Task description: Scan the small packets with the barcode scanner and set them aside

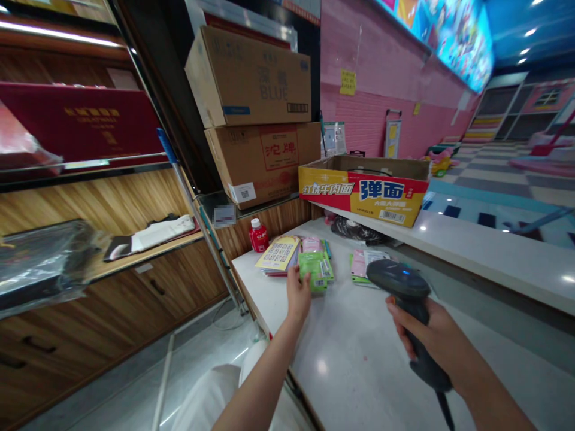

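My right hand is wrapped round the handle of a black barcode scanner. A small blue light glows on top of its head, and a cable hangs from its lower end. At the middle of the white counter, my left hand pinches the left edge of a green packet. Under and behind this packet lie other green and pink packets. A second pile of pink and green packets lies just beyond the scanner's head.
Booklets and a red bottle stand left of the packets. A yellow-red noodle carton sits on the raised ledge, with coiled black cable below. Two stacked cardboard boxes rise behind. Wooden shelving is at left.
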`<state>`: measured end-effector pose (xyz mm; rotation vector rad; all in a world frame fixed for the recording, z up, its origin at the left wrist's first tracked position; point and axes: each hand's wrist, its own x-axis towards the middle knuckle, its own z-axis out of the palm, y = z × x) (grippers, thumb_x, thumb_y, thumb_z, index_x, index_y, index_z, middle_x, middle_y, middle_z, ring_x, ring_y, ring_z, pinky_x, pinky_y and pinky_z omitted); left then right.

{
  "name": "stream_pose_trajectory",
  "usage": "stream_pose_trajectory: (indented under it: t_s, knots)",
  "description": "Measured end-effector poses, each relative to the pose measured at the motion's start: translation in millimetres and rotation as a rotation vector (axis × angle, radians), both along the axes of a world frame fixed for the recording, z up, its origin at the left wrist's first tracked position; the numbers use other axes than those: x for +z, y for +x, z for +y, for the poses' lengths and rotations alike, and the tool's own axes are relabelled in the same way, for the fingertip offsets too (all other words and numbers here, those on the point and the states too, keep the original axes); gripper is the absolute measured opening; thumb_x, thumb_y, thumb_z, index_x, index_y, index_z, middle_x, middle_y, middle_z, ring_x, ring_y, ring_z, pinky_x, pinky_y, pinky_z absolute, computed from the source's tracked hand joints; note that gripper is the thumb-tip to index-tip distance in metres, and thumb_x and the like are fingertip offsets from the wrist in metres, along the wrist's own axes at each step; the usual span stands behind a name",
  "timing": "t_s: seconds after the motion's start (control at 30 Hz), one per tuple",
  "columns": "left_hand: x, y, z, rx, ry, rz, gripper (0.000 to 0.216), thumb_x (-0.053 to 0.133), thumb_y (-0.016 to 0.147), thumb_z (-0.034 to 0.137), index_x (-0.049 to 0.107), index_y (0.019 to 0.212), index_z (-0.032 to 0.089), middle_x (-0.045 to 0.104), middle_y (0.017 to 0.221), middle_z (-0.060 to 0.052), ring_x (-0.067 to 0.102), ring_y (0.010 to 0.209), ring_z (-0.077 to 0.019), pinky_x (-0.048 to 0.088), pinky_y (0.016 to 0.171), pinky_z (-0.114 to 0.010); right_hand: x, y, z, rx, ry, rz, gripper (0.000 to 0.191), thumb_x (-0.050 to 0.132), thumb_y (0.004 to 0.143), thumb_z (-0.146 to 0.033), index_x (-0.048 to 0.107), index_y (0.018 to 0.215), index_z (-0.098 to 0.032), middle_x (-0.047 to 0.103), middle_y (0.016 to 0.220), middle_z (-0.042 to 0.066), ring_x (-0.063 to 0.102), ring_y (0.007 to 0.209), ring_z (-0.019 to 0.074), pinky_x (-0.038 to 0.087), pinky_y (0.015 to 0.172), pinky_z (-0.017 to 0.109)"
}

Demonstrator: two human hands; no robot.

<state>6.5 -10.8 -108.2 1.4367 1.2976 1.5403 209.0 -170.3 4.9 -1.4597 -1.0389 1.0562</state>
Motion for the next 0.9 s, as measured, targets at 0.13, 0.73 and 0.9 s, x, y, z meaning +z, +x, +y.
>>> stream_pose_trajectory:
  t_s: [0.13,0.73,0.9]
  knots:
    - [-22.7,-9.5,-7.2,0.113,0.067,-0.123,0.019,0.053,0.082,0.027,0.044,0.096,0.019,0.059,0.094,-0.005,0.059,0.086,-0.0185,0.047,0.078,-0.033,-15.8,-11.3,1.6,0.154,-0.078,-0.029,0.036,0.063,0.076,-0.047,0.052,0.095,-0.018,0.051,0.049,-0.010,0.045,0.032,0.0088,0.038,0.032,0.021]
    - [-29.7,-12.6,-3.9,0.159,0.031,-0.146,0.020,0.054,0.082,0.023,0.045,0.099,0.019,0.061,0.097,-0.008,0.061,0.090,-0.0202,0.048,0.081,-0.035,-16.8,-25.1,-3.3,0.336,-0.159,-0.212,0.026,0.057,0.080,-0.044,0.048,0.085,-0.020,0.048,0.047,-0.010,0.042,0.032,0.0070,0.037,0.035,0.020]
    - [-31.0,-13.0,-2.8,0.147,0.038,-0.138,0.021,0.054,0.081,0.024,0.045,0.099,0.019,0.060,0.096,-0.008,0.060,0.087,-0.0203,0.048,0.080,-0.035,-14.9,-24.6,-3.3,0.334,-0.176,-0.224,0.028,0.057,0.078,-0.046,0.048,0.085,-0.020,0.047,0.045,-0.010,0.043,0.032,0.0080,0.039,0.035,0.021]
